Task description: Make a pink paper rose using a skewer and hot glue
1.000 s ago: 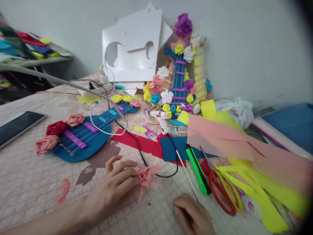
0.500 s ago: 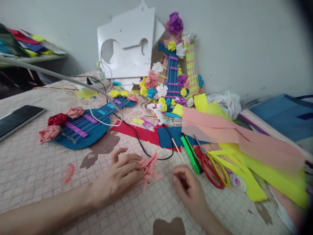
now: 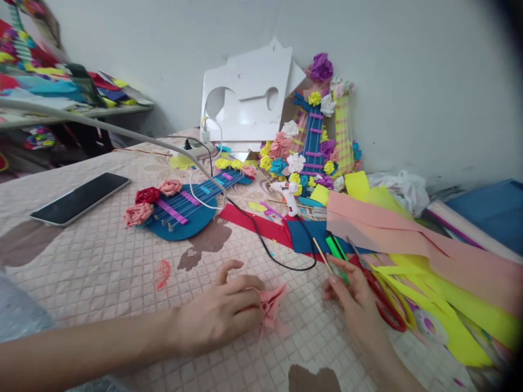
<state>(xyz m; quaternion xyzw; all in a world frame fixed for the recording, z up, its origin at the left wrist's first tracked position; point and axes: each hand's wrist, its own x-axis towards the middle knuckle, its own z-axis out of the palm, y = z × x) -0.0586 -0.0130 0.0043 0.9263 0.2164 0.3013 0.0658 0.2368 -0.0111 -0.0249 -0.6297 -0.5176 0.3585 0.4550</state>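
My left hand rests on the quilted tabletop with its fingers closed on a crumpled pink paper flower. My right hand lies to the right of it, fingers pinched round the lower end of a thin wooden stick that slants up and left. Right beside that hand lie a green utility knife and red-handled scissors.
A flat blue paper guitar with roses lies at centre left, a phone further left. A black cable runs to a glue gun. Upright flower-covered guitars lean on the wall. Pink and yellow paper strips cover the right.
My right hand has moved up and right to the stick beside the green knife. My left hand keeps hold of the pink flower. The view has swung left.
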